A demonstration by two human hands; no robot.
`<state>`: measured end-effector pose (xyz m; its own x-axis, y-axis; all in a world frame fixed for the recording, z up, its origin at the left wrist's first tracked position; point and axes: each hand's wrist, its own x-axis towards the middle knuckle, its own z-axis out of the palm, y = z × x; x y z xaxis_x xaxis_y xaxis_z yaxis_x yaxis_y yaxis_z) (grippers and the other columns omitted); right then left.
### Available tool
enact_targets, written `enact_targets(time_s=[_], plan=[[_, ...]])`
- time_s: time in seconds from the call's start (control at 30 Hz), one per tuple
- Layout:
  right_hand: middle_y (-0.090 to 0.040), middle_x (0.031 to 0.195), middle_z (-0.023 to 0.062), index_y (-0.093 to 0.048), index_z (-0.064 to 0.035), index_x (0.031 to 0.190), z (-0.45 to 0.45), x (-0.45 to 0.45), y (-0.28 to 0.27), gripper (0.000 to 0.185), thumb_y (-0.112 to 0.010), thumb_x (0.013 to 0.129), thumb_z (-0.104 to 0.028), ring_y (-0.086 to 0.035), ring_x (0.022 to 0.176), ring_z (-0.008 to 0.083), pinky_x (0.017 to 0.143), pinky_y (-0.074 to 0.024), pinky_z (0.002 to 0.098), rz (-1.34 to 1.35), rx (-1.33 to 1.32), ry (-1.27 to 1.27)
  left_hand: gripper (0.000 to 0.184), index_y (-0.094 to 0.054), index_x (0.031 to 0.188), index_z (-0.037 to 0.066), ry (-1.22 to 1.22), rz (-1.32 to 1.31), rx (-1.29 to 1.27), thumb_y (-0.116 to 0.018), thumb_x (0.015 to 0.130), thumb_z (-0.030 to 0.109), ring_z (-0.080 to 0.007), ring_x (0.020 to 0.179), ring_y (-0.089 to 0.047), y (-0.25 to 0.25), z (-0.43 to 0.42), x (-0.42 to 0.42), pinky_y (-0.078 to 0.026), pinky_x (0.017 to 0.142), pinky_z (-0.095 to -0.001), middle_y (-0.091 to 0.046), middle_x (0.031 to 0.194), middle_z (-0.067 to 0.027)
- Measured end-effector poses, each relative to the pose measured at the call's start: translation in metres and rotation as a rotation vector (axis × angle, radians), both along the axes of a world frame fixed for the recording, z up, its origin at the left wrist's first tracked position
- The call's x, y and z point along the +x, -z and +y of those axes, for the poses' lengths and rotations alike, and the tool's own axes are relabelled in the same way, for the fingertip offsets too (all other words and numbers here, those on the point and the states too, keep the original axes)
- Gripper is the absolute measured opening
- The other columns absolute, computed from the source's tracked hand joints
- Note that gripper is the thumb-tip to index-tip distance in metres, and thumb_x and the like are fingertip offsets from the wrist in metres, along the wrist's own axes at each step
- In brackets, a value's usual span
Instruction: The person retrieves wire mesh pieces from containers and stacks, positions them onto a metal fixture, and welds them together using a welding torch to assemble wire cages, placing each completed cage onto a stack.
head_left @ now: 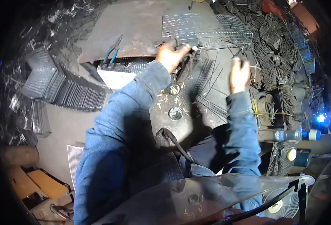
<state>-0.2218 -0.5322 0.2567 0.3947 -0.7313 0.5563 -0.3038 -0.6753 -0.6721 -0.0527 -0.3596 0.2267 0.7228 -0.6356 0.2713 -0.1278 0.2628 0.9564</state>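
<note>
My left hand (169,57) is over the front edge of the steel table, beside a dark metal fixture (188,66). Its thumb and fingers are apart, and I see nothing held in them. Just beyond the fingers lies a wire grid panel (206,30) with a bent right end. My right hand (239,75) is raised below the panel's right end, blurred, with its fingers partly bent. Whether it holds anything is unclear. Loose thin metal rods (205,78) lie between the two hands.
Blue-handled pliers (113,49) lie on the steel table (131,22). Stacked bent wire grids (75,90) stand at left, above a floor area. Bundled dark rods (274,52) fill the right. A plastic bottle (287,135) and a fan (280,204) are lower right; a clear visor (195,195) crosses the bottom.
</note>
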Motion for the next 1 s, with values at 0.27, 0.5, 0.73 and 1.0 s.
enact_targets(time_s=[0.27, 0.5, 0.73, 1.0], plan=[[-0.061, 0.103, 0.0254, -0.06, 0.0048, 0.104, 0.044, 0.006, 0.079, 0.045, -0.061, 0.084, -0.035, -0.058, 0.097, 0.0398, 0.086, -0.046, 0.0435, 0.404, -0.183, -0.297, 0.027, -0.063, 0.091, -0.001, 0.527, -0.239, 0.732, -0.061, 0.087, 0.025, -0.0148, 0.078, -0.059, -0.016, 0.27, 0.005, -0.046, 0.07, -0.0284, -0.062, 0.081, -0.0081], [-0.066, 0.094, 0.019, -0.06, 0.0015, 0.108, 0.019, -0.004, 0.081, 0.035, -0.06, 0.089, -0.028, -0.064, 0.086, 0.029, 0.077, -0.0483, 0.0361, 0.42, -0.101, -0.266, 0.055, -0.06, 0.111, -0.003, -0.396, 0.524, 1.649, -0.068, 0.079, 0.041, -0.0302, 0.098, -0.061, 0.168, 0.574, -0.104, -0.047, 0.09, -0.0355, -0.064, 0.103, -0.0205], [-0.066, 0.099, 0.0198, -0.055, 0.0043, 0.118, 0.023, -0.003, 0.073, 0.051, -0.06, 0.089, -0.038, -0.065, 0.086, 0.0249, 0.077, -0.0492, 0.033, 0.52, -0.083, -0.132, 0.068, -0.049, 0.127, 0.007, -1.147, 0.434, 1.401, -0.062, 0.078, 0.051, -0.0332, 0.117, -0.048, 0.34, 0.556, -0.2, -0.036, 0.101, -0.0416, -0.051, 0.126, -0.0204], [-0.058, 0.115, 0.0264, -0.051, 0.0068, 0.122, 0.004, -0.008, 0.066, 0.06, -0.059, 0.087, -0.041, -0.057, 0.108, 0.0354, 0.092, -0.0429, 0.0369, 0.664, -0.163, -0.087, 0.054, -0.046, 0.129, 0.018, -0.52, -0.035, 2.016, -0.052, 0.084, 0.048, -0.0334, 0.121, -0.043, 0.267, 0.586, -0.086, -0.029, 0.102, -0.0511, -0.047, 0.131, -0.0119]])
